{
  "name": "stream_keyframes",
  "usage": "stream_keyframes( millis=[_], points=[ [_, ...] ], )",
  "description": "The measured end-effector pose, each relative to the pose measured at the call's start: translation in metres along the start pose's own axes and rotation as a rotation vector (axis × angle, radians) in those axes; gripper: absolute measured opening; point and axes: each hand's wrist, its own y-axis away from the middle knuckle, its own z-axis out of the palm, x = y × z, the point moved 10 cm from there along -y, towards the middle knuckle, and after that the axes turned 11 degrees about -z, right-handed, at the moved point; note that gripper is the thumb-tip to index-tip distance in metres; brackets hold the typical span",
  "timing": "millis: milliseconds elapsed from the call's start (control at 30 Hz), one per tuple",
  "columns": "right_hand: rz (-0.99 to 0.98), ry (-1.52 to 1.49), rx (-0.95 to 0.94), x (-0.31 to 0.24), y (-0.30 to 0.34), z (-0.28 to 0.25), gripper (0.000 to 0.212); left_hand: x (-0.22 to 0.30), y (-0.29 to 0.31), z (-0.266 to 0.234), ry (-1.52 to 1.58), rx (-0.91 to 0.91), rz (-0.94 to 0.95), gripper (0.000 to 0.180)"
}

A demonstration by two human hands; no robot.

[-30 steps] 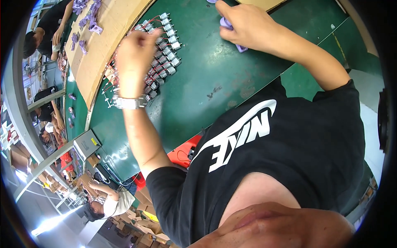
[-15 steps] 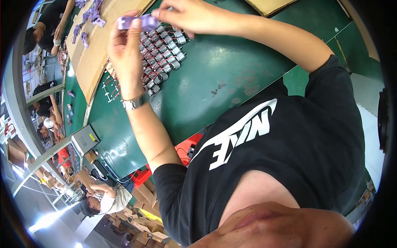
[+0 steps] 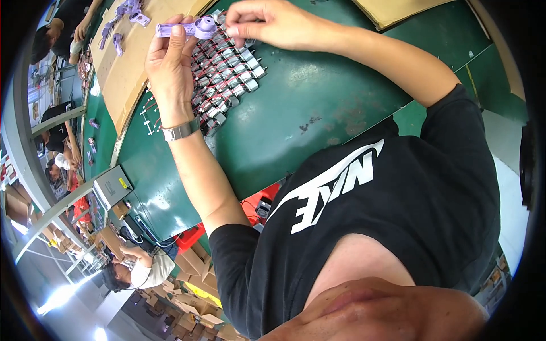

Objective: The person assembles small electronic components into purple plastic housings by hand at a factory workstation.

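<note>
Up near the top edge, a purple plastic part (image 3: 187,28) is held above the green table (image 3: 318,108), pinched between the thumb and fingers of the left hand (image 3: 170,62). Touching its round end, the right hand (image 3: 267,24) closes its fingertips there. Below both lie rows of small metal motors (image 3: 227,74). Further left, a cardboard sheet (image 3: 128,74) carries more purple parts (image 3: 128,11).

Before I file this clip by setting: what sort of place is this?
Likely a factory assembly line: rows of small silver wired motors on a long green workbench, lilac plastic parts on cardboard, other seated workers.
</note>
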Motion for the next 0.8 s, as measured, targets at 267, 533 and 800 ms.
stream_keyframes(
  millis=[267,533,800],
  points=[
    [0.040,0.132,0.103,-0.045,-0.003,-0.033,0.016,-0.015,0.000,0.020,0.192,-0.144,-0.082,0.040],
    [-0.352,0.330,0.226,-0.080,0.005,-0.037,0.012,-0.007,0.004,0.023,0.032,-0.070,-0.008,0.040],
    [-0.278,0.298,0.171,-0.076,0.004,-0.031,0.008,-0.029,0.016,0.044,-0.058,-0.171,-0.304,0.053]
  ],
)
